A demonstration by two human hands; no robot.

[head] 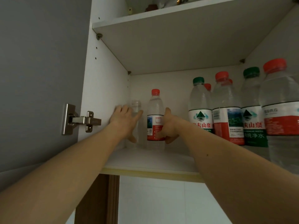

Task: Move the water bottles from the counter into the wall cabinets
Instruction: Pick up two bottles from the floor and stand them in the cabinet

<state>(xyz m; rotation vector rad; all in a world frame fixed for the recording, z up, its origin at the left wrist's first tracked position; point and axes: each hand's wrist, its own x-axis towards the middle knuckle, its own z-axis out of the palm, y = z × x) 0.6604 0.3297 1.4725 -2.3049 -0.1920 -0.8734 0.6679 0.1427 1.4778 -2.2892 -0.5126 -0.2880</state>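
While both arms reached into the wall cabinet [105, 88], its door [40, 78] stood open at far left on a metal hinge [77, 119]. Left hand [125, 121] wrapped a clear, label-less bottle [136, 107] at the back left corner of the lower shelf [150, 160], fingers curled round it. Just beside it, right hand [169, 125] gripped a red-capped bottle [155, 113] by its label, upright on the shelf. Further right stood a row of bottles [226, 109], green and red caps, close together.
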